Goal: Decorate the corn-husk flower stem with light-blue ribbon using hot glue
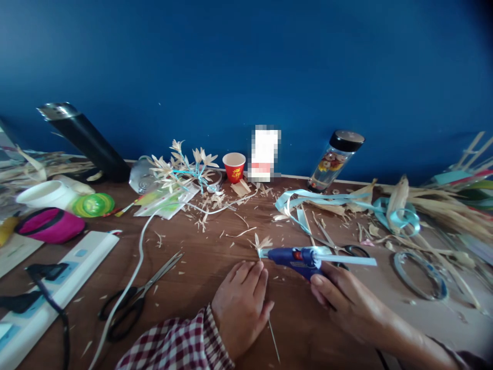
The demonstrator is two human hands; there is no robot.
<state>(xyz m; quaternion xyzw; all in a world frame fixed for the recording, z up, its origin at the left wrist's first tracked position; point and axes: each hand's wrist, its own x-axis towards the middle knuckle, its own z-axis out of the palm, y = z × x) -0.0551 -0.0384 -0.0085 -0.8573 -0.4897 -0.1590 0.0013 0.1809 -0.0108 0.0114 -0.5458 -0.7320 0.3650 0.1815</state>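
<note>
My right hand grips the handle of a blue hot glue gun, with a pale glue stick sticking out of its back. The nozzle meets the base of a small pale flower, seemingly made of dried husk. Over the flower's thin stem lies my left hand, fingers together and pinning it against the table; the stem's middle is hidden beneath the palm. Black-handled scissors rest to the left. Another pair of scissors lies behind the glue gun.
A white cable crosses the table near a power strip. Finished husk flowers, a red paper cup, a glass bottle and a dark flask line the wall. Blue ribbon, tape roll and husk scraps lie rightward.
</note>
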